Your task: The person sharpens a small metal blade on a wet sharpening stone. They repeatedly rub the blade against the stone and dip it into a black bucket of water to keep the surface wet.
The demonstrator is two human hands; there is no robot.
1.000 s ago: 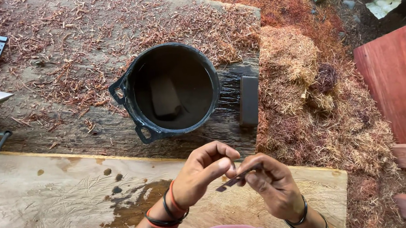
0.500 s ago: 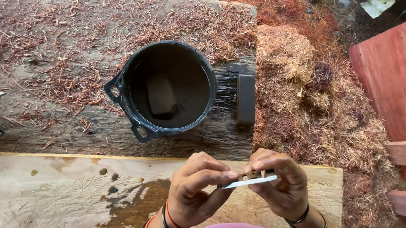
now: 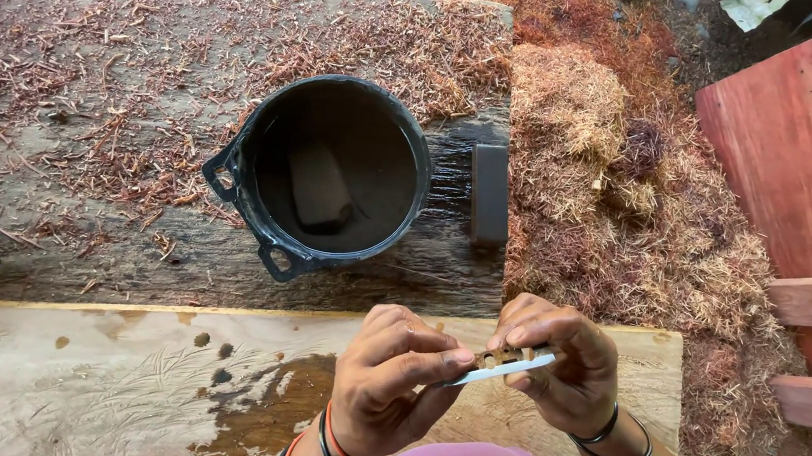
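A thin metal blade (image 3: 503, 367) lies level between both hands, left fingers (image 3: 418, 362) and right fingers (image 3: 550, 335) pinching its ends.

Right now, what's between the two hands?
In the head view, a thin flat metal blade spans the gap, pinched at one end by the left hand and at the other by the right hand.
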